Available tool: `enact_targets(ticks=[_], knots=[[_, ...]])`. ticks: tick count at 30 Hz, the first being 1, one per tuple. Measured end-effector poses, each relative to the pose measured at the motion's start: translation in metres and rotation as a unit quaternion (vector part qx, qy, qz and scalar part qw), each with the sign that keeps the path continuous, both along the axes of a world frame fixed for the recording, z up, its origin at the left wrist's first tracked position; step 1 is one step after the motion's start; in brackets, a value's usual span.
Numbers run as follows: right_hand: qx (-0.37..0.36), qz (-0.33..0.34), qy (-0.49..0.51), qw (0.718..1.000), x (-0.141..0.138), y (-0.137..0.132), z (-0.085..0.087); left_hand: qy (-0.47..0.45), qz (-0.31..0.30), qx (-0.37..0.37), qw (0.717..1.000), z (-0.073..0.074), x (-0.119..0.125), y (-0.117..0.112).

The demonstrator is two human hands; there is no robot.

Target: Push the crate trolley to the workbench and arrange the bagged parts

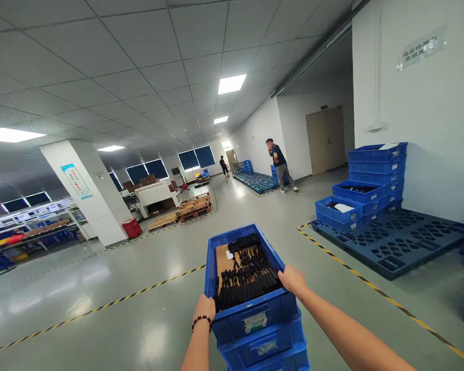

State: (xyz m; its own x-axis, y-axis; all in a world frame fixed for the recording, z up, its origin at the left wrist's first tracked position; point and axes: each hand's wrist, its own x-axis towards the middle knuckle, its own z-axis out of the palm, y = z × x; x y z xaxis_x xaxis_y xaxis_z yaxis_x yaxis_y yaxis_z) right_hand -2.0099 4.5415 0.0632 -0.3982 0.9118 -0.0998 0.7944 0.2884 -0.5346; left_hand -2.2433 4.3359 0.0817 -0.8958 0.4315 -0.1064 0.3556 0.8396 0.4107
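Observation:
A stack of blue plastic crates (255, 319) is carried in front of me at the bottom centre. The top crate holds several black parts (251, 278) and a sheet of brown cardboard (223, 263). My left hand (203, 307), with a bead bracelet on the wrist, is closed on the near left corner of the top crate. My right hand (293, 281) is closed over its right rim.
A blue pallet (394, 239) with stacked blue crates (375, 178) lies on the right inside yellow-black floor tape (371, 286). Wooden pallets (181, 212) and a white pillar (88, 190) stand at the left. Two people (280, 165) stand far ahead beside more blue pallets.

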Motion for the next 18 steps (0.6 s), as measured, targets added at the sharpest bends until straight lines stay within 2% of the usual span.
enact_targets(ticks=[8, 18], knots=[[0.004, -0.02, -0.005, 1.0, -0.126, 0.12, -0.001, -0.006, -0.016, 0.008, 1.0, -0.011, -0.144, 0.128], [0.0, -0.075, -0.008, 0.997, -0.27, 0.247, 0.004, -0.01, -0.06, 0.002, 0.998, -0.009, -0.29, 0.278]])
